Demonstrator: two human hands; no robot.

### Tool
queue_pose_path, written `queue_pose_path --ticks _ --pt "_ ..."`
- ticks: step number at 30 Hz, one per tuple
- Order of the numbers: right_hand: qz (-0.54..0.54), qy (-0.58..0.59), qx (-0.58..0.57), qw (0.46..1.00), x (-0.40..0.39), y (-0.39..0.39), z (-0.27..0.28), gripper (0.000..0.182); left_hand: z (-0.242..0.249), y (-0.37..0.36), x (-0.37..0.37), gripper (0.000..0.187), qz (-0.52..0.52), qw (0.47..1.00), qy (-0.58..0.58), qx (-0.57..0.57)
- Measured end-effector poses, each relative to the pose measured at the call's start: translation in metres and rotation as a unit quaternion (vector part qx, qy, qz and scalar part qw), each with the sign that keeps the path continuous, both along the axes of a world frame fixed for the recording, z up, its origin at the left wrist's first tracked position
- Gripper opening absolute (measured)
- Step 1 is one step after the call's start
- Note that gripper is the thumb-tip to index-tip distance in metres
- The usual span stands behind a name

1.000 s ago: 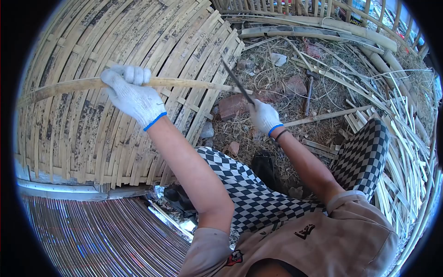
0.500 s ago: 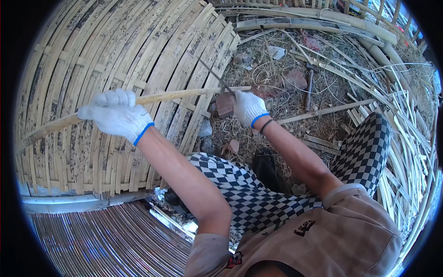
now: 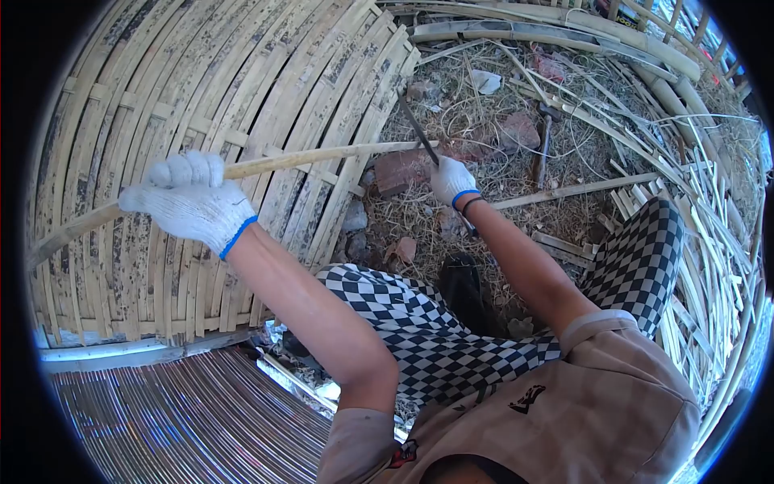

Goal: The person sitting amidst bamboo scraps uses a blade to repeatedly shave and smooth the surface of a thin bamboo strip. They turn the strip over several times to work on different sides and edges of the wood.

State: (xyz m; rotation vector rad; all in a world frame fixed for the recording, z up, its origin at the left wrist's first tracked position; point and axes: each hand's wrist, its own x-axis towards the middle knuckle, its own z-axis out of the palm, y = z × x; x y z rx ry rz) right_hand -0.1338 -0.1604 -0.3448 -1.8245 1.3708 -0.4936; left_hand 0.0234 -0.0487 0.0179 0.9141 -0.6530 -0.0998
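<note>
My left hand (image 3: pixel 190 200), in a white knitted glove with a blue cuff, is wrapped round a long bamboo strip (image 3: pixel 310 157). The strip runs from the far left past my fist to a pale tip near my right hand. In the same kind of glove, my right hand (image 3: pixel 454 182) is closed on a knife, its handle hidden in the fist. The long dark knife blade (image 3: pixel 418 131) slants up and left, crossing the strip near its tip in this view. Below that tip lies a reddish brick (image 3: pixel 398 173).
A woven bamboo panel (image 3: pixel 266 89) spreads under the strip on the left. A hammer (image 3: pixel 545 145) lies on straw-strewn ground beside another brick (image 3: pixel 519 132). Split bamboo pieces (image 3: pixel 701 298) are heaped on the right, and thick bamboo poles (image 3: pixel 556 36) curve along the back.
My right hand has moved right and slightly down with the knife, the blade now nearer the strip's tip. My left hand has shifted slightly left, still holding the strip.
</note>
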Motion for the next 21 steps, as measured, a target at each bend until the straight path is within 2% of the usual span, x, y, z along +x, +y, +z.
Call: queue_pose_path --ticks 1,4,7,9,13,16,19,21 --pt "-0.006 0.000 0.016 1.000 0.001 -0.009 -0.005 0.029 0.000 -0.002 0.003 0.069 -0.002 1.000 -0.001 -0.010" --pt "0.034 0.029 -0.047 0.998 0.001 -0.008 0.019 0.027 0.004 -0.006 -0.006 0.069 0.043 0.999 0.019 -0.002" --pt "0.028 0.030 -0.036 0.998 -0.006 0.004 0.009 0.035 0.000 0.001 0.008 0.071 -0.051 0.998 0.017 -0.031" --pt "-0.006 0.056 0.029 0.998 -0.011 -0.019 -0.073 0.036 -0.003 0.006 0.005 0.071 -0.028 0.999 0.013 -0.010" --pt "0.006 0.097 0.059 0.993 -0.026 -0.023 -0.050 0.033 0.001 -0.001 0.003 0.070 -0.043 0.999 -0.001 -0.018" --pt "0.002 0.098 0.081 0.992 -0.032 0.001 -0.045 0.035 0.000 -0.005 0.013 0.065 -0.039 0.999 0.024 -0.015" --pt "0.008 0.100 0.088 0.991 -0.045 0.010 -0.067 0.038 0.002 -0.006 0.002 0.060 0.035 0.999 0.009 -0.002" --pt "-0.001 0.067 0.066 0.996 -0.050 0.002 -0.103 0.042 -0.002 -0.001 0.009 0.057 -0.053 0.998 -0.002 -0.042"
